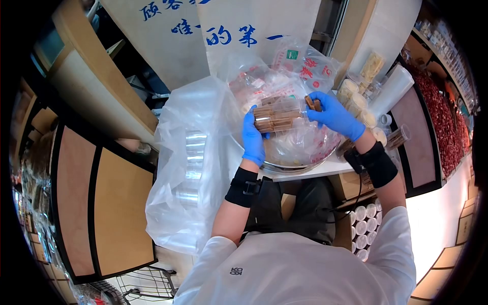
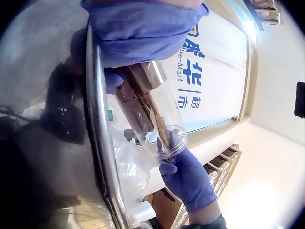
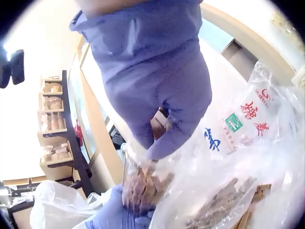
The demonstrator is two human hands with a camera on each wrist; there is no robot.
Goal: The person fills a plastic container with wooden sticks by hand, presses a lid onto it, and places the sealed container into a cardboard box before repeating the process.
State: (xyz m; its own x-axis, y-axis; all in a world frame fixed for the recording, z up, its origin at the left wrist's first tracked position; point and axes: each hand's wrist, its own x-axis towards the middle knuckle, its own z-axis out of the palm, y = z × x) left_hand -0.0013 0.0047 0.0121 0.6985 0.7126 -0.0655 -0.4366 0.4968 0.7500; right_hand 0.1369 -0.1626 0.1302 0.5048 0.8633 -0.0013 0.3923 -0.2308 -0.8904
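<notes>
Lying on its side, a clear plastic jar [image 1: 274,119] is partly filled with brown stick-like pieces. My blue-gloved left hand [image 1: 254,140] grips it around the bottom end. At the jar's mouth, my blue-gloved right hand [image 1: 333,116] pinches a few more brown pieces [image 1: 313,103] between thumb and fingers. In the left wrist view, the right fingertips are right at the jar's rim [image 2: 171,150]. Beneath both hands is a round metal basin [image 1: 284,170] lined with clear, red-printed plastic bags [image 1: 320,66]. More brown strips [image 3: 217,205] show in the bag in the right wrist view.
A large clear bag [image 1: 178,218] of stacked empty jars stands left of the basin. Filled jars [image 1: 356,101] and a plastic roll [image 1: 396,86] crowd the right. Below the table, a box holds several lidded jars [image 1: 361,226]. White panels with blue writing [image 1: 244,35] rise behind.
</notes>
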